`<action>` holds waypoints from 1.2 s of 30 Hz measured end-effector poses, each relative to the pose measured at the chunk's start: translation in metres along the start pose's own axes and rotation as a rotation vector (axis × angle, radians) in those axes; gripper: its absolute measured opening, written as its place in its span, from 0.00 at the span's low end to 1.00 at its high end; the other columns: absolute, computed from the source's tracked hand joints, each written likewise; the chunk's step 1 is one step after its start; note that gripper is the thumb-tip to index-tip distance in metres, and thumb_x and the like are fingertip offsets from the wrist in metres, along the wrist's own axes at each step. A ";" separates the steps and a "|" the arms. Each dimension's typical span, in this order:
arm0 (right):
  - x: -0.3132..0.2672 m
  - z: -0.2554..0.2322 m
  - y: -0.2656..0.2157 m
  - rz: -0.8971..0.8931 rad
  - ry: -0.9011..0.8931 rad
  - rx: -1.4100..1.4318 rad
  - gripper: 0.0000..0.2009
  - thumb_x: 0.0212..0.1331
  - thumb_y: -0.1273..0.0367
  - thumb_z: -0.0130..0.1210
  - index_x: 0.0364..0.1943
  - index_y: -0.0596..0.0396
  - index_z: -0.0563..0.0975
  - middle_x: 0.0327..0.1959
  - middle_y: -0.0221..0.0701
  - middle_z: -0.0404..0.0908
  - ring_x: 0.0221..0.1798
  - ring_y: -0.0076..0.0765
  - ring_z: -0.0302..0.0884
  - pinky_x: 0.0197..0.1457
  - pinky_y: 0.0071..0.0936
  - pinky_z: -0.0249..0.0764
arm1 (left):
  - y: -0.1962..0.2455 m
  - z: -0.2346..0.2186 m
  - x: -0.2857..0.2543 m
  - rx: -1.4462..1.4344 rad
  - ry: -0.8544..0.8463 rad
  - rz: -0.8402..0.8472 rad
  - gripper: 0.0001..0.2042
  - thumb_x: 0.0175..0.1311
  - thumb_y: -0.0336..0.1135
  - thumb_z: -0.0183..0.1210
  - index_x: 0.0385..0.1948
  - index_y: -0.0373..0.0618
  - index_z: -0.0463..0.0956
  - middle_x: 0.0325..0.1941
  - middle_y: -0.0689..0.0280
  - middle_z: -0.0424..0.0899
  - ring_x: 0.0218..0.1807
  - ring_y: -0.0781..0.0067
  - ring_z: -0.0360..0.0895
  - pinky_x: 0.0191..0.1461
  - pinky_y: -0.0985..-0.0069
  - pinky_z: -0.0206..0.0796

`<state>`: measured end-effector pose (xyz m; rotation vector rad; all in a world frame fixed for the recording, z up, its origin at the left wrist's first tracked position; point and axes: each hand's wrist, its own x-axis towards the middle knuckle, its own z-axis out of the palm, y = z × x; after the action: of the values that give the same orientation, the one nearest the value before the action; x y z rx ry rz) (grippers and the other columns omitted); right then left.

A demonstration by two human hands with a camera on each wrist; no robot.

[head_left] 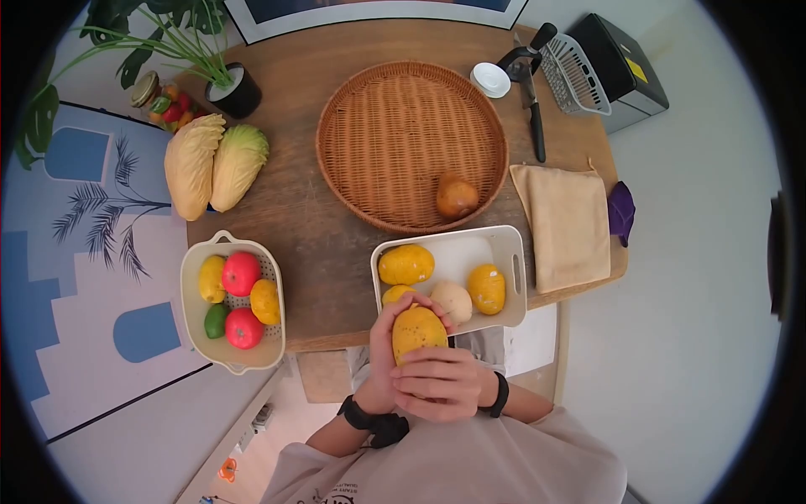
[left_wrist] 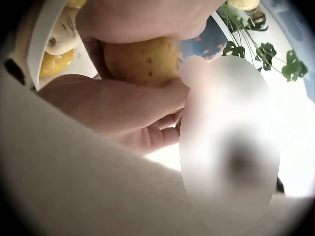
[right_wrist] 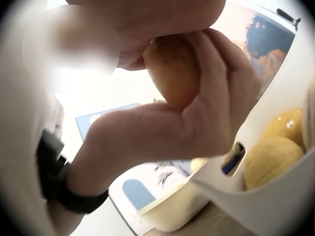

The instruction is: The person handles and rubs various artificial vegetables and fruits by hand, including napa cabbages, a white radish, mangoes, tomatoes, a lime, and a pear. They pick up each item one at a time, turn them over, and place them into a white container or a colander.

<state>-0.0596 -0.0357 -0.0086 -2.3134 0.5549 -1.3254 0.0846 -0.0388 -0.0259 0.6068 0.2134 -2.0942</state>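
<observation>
In the head view, my left hand (head_left: pixel 383 346) holds a yellow oval fruit with brown specks (head_left: pixel 418 333), fingers wrapped round its far side. My right hand (head_left: pixel 443 382) lies across the near end of the fruit, its fingers bent over it toward the left palm; its thumb is hidden. The right wrist view shows the left fingers curled round the fruit (right_wrist: pixel 173 71), with the other hand above. Just beyond the hands is a white tray (head_left: pixel 514 312) with several yellow fruits (head_left: pixel 406 265) and a round beige one (head_left: pixel 452 301).
A round wicker tray (head_left: pixel 403 126) bears one brown fruit (head_left: pixel 457 196). To the left stand a cream colander (head_left: pixel 191 286) with mixed fruit and two cabbages (head_left: pixel 238 168). At the right are a cloth bag (head_left: pixel 564 227), a knife (head_left: pixel 537 133) and a grey basket (head_left: pixel 574 76).
</observation>
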 end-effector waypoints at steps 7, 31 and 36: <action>0.007 0.012 -0.004 0.057 -0.081 -0.079 0.11 0.52 0.72 0.68 0.41 0.56 0.88 0.46 0.41 0.90 0.55 0.53 0.89 0.63 0.51 0.83 | 0.008 0.000 0.002 -0.001 -0.014 0.136 0.15 0.82 0.47 0.48 0.51 0.45 0.73 0.51 0.61 0.80 0.56 0.64 0.79 0.64 0.67 0.73; 0.018 0.002 0.002 0.477 0.098 -0.142 0.16 0.55 0.65 0.69 0.48 0.52 0.87 0.60 0.41 0.86 0.68 0.56 0.81 0.79 0.62 0.64 | -0.002 0.020 -0.002 0.388 -0.098 0.294 0.24 0.86 0.47 0.38 0.72 0.43 0.68 0.75 0.52 0.74 0.76 0.59 0.72 0.82 0.64 0.60; 0.012 -0.001 0.006 0.381 0.000 -0.233 0.16 0.56 0.63 0.69 0.49 0.52 0.87 0.60 0.42 0.84 0.68 0.59 0.80 0.76 0.62 0.65 | 0.002 0.023 -0.006 0.331 -0.071 0.240 0.26 0.87 0.49 0.38 0.77 0.45 0.64 0.77 0.54 0.72 0.79 0.57 0.69 0.84 0.62 0.56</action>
<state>-0.0560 -0.0469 -0.0023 -2.2311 1.1378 -1.1264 0.0810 -0.0447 -0.0027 0.7134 -0.2414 -1.9247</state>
